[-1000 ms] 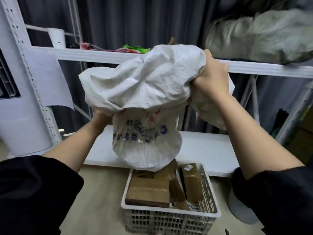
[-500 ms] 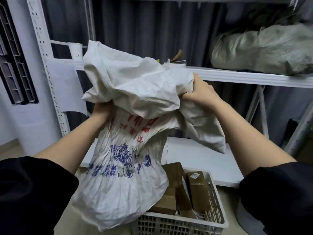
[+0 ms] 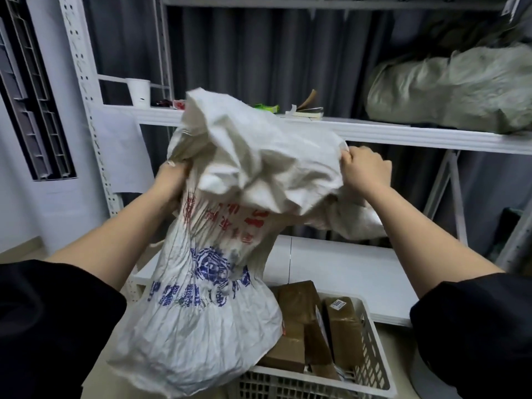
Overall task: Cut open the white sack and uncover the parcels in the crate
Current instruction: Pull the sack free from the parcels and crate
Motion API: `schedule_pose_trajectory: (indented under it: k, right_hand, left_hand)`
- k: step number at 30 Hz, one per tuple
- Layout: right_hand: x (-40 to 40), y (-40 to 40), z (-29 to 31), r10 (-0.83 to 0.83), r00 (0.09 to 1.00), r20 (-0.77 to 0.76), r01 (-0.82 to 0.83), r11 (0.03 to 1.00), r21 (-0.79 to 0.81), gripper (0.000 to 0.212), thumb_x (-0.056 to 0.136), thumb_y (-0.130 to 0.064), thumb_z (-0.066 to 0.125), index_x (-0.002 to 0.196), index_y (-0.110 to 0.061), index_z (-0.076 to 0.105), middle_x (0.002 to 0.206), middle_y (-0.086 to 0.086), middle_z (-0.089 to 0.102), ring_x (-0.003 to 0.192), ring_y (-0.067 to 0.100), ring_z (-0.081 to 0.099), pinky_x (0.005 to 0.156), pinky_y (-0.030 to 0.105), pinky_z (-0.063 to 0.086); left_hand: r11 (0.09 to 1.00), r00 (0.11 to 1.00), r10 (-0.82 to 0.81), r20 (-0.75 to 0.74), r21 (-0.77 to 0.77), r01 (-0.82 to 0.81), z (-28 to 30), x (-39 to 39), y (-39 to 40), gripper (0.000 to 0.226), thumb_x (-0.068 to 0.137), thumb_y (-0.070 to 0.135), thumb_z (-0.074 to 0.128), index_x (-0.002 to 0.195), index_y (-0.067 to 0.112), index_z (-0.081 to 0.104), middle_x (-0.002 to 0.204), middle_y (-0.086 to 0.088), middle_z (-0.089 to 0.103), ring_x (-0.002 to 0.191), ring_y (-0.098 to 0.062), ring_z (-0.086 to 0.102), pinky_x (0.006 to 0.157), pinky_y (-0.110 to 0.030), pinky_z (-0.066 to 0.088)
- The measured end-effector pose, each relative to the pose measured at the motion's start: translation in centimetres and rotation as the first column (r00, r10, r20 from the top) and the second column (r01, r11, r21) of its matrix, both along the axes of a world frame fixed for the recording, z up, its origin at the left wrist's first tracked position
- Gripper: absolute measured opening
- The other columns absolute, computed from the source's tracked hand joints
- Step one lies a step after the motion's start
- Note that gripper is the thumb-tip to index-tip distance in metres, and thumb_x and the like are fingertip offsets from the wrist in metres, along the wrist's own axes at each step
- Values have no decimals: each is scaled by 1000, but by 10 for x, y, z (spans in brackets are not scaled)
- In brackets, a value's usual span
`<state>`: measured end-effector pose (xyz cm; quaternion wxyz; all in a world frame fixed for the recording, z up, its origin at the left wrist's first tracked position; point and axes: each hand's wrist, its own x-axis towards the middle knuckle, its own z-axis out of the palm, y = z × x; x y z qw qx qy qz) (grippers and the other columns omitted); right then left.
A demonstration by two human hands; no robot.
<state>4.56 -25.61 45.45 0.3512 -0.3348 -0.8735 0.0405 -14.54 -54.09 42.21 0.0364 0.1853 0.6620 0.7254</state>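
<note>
Both hands gripped the white sack [image 3: 230,174] at frame centre: left hand [image 3: 172,182] and right hand [image 3: 364,169] clenched on bunched fabric. Brown parcels [image 3: 322,326] lay exposed in the white crate [image 3: 374,355], lower right.

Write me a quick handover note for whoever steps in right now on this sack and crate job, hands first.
Left hand grips the white sack at its left side; right hand grips its bunched upper edge.
The sack is lifted, hanging crumpled over the left part of the white crate.
Brown parcels show in the crate on the right side.
Done: sack raised off the parcels, most uncovered.
Left: move the sack clear of the crate and set it aside. The cut itself is not visible.
</note>
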Motion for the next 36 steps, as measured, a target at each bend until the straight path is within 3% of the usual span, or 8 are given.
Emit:
schedule_pose_trajectory:
  k: [7, 11, 15, 20, 24, 28, 31, 36]
  right_hand:
    - [1, -52, 5, 389, 899, -203, -365, 919, 146, 23, 91, -26, 50, 109, -24, 64, 113, -2, 64, 108, 20, 56, 84, 35, 42]
    - [4, -109, 36, 473, 849, -236, -496, 867, -47, 41, 88, -61, 45, 108, -27, 59, 105, -11, 66, 98, 13, 59, 76, 33, 42]
    - [-16, -124, 32, 375, 916, -144, -396, 903, -168, 88, 74, -73, 55, 141, -24, 26, 136, 2, 51, 117, 28, 54, 88, 41, 42]
    - [-19, -69, -7, 268, 953, -140, -295, 927, -231, 78, 86, -17, 56, 150, -27, 13, 139, 10, 40, 117, 35, 50, 88, 42, 42]
    - [-2, -20, -23, -1, 995, -101, 13, 992, 122, 54, 91, -7, 44, 143, -20, 34, 129, 15, 47, 114, 37, 45, 83, 43, 41]
    - [4, -16, -23, 79, 959, -271, -199, 871, -450, 40, 94, -33, 44, 132, -22, 46, 134, 9, 54, 123, 32, 49, 98, 36, 37]
    - [-7, -60, -32, 338, 872, -354, -476, 757, -449, 91, 75, -66, 60, 146, -24, 21, 144, 6, 43, 127, 28, 46, 105, 43, 38]
    - [-14, -43, -61, 6, 995, -97, -50, 889, -456, 108, 75, -43, 71, 151, -21, -3, 144, 13, 38, 117, 37, 54, 91, 43, 46]
  left_hand:
    - [965, 980, 175, 93, 180, -189, 28, 2, 32, 32, 89, 3, 37, 107, 13, 62, 102, -11, 67, 99, -29, 64, 93, -42, 53]
    - [924, 970, 199, 142, 302, -234, 47, 18, 50, 37, 91, 14, 34, 119, 17, 58, 112, -7, 66, 94, -26, 64, 86, -36, 54]
    - [922, 986, 115, 124, 356, -152, 58, 24, 67, 40, 78, 27, 38, 110, 14, 59, 113, -11, 67, 100, -28, 66, 95, -44, 51]
    - [954, 989, 151, -9, 264, -143, 63, 51, 57, 20, 87, 18, 35, 102, 15, 49, 105, -10, 59, 92, -23, 59, 83, -35, 50]
    - [940, 944, 309, -113, 188, -285, 51, 33, 49, 26, 92, 10, 35, 111, 11, 54, 104, -5, 59, 93, -18, 56, 86, -32, 48]
    - [942, 942, 321, -96, 136, -307, 43, 32, 53, 35, 95, 9, 32, 123, 11, 52, 110, -2, 59, 95, -16, 56, 83, -27, 46]
    - [932, 953, 304, -16, 214, -293, 44, 40, 63, 36, 95, 9, 31, 124, 10, 51, 115, -4, 60, 100, -18, 57, 88, -29, 48]
    - [926, 937, 341, -73, 198, -321, 51, 45, 56, 24, 91, 5, 30, 93, 16, 51, 88, 2, 54, 84, -16, 49, 74, -26, 41]
